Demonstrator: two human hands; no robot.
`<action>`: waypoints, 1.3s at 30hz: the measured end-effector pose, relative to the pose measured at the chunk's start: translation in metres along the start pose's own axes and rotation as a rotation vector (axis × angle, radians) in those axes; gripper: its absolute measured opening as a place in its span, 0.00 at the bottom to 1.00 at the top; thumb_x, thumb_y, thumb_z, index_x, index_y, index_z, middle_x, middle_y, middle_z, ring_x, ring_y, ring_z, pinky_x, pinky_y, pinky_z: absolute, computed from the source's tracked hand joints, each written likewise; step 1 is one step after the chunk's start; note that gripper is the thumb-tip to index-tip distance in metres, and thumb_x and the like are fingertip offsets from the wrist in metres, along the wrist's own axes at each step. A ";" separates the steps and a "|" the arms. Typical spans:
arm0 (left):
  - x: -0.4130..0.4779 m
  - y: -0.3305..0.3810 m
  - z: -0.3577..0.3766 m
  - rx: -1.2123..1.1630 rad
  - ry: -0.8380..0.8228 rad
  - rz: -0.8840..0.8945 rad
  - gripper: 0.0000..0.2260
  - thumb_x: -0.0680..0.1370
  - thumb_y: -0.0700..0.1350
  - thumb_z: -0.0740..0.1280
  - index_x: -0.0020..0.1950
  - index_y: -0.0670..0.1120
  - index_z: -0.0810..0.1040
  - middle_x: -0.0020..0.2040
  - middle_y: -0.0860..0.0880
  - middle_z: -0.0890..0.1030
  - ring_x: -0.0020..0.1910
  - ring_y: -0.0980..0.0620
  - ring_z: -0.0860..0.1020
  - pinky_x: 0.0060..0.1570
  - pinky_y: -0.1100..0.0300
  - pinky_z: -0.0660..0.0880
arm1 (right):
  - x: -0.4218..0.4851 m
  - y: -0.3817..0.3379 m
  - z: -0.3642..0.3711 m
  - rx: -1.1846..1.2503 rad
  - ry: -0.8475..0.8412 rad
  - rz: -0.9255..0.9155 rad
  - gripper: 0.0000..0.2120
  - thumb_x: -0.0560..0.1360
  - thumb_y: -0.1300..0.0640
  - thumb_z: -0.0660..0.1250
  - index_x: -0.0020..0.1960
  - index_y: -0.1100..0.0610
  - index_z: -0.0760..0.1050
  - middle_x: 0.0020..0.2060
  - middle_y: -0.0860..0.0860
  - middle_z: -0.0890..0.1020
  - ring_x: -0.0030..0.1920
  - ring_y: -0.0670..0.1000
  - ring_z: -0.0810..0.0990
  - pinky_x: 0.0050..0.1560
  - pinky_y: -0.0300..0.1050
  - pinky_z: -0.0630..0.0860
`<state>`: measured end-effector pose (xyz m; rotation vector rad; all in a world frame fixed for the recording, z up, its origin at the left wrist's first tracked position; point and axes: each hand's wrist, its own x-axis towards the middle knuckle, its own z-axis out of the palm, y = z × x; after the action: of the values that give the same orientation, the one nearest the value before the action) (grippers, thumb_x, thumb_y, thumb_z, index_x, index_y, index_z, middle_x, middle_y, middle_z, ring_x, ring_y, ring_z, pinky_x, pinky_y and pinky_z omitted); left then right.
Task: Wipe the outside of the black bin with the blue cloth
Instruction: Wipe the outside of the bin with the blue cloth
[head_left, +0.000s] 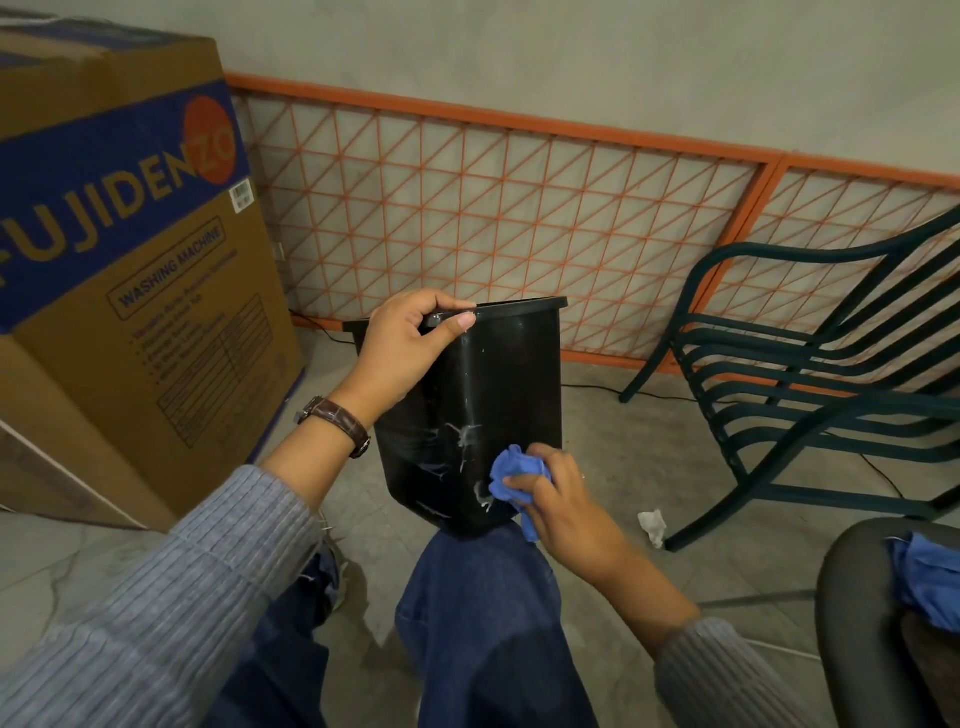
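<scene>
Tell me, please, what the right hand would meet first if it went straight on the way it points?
Most likely the lower wall of the black bin: the right hand, gripping the blue cloth, points up-left at it; the cloth seems to touch it.

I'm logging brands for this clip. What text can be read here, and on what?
"FUJIDENZO": blue band on the cardboard box, first letter cut off.
"WASHING MACHINE": framed label on the same box.
Small print below it and the barcode sticker: too small to read.
No text on the black bin or the blue cloth.
</scene>
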<state>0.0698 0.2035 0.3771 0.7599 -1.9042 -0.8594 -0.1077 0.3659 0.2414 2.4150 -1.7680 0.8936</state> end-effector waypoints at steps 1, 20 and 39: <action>0.000 0.001 0.000 0.007 0.000 0.000 0.05 0.74 0.46 0.68 0.49 0.53 0.79 0.46 0.62 0.78 0.48 0.67 0.75 0.53 0.66 0.71 | -0.002 0.005 -0.002 0.000 -0.013 0.011 0.14 0.77 0.53 0.55 0.62 0.51 0.65 0.63 0.53 0.61 0.62 0.54 0.67 0.57 0.45 0.72; -0.004 0.000 -0.003 -0.002 0.004 -0.019 0.05 0.75 0.45 0.67 0.50 0.53 0.78 0.46 0.62 0.77 0.50 0.64 0.75 0.56 0.59 0.73 | -0.004 0.022 -0.014 -0.208 -0.096 -0.074 0.28 0.63 0.71 0.73 0.57 0.54 0.67 0.61 0.57 0.65 0.60 0.56 0.66 0.50 0.51 0.77; 0.001 0.001 0.002 0.041 -0.002 0.005 0.05 0.75 0.47 0.67 0.49 0.56 0.77 0.47 0.62 0.77 0.49 0.67 0.74 0.56 0.59 0.71 | 0.008 0.008 -0.010 -0.233 -0.064 -0.171 0.18 0.72 0.63 0.57 0.59 0.51 0.68 0.63 0.56 0.65 0.63 0.59 0.64 0.54 0.54 0.74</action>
<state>0.0677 0.2036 0.3775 0.7786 -1.9304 -0.8199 -0.1178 0.3598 0.2510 2.4197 -1.5544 0.5662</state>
